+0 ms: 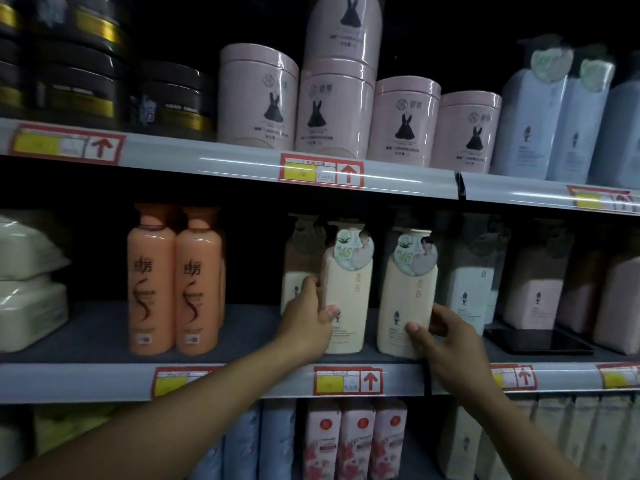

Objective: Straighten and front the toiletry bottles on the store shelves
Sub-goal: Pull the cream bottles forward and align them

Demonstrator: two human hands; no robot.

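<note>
Two cream pump bottles with round "48" neck tags stand upright near the front of the middle shelf (104,327). My left hand (308,323) grips the left cream bottle (348,289) from its left side, thumb on the front. My right hand (450,344) holds the lower right edge of the right cream bottle (405,292), thumb on its label. A third cream bottle (294,268) stands behind the left one. Two orange bottles (173,278) stand side by side further left on the same shelf.
White and pink bottles (533,289) fill the shelf to the right, with a black flat tray (536,341) in front of them. Pale soft packs (27,282) lie at far left. Pink canisters (401,123) line the upper shelf; more bottles (356,441) stand below.
</note>
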